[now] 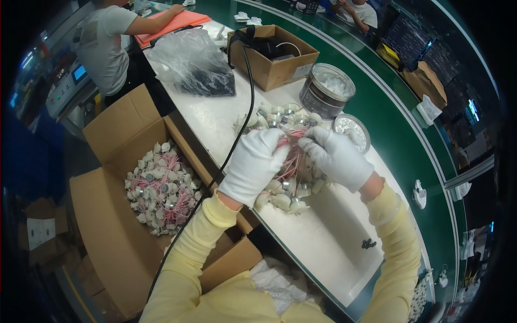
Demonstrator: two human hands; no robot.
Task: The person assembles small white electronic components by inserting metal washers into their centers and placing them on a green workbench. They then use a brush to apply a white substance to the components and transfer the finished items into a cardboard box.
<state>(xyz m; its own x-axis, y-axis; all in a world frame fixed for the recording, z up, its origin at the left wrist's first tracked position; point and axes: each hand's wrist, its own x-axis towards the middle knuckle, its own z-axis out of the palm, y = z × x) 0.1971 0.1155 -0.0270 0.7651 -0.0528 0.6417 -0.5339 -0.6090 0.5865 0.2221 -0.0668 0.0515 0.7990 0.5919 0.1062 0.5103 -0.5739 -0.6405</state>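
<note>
Both my hands wear white gloves and meet over a pile of white lamp sockets with pink wires (pixel 285 202) on the white table. My left hand (pixel 257 164) is closed around a bundle of the pink wires (pixel 293 141). Close beside it, my right hand (pixel 335 156) has its fingertips pinched together at the same wires; what exactly sits between them is too small to make out. White and metallic socket heads spread out above and below my hands. Part of the pile is hidden behind my gloves.
An open cardboard box (pixel 116 215) full of similar wired sockets stands at the left. A black cable (pixel 237 129) crosses over it. Behind the pile are a metal tin (pixel 327 94), a smaller round container (pixel 353 132) and a brown box (pixel 274 67). Small black parts (pixel 369 244) lie at right.
</note>
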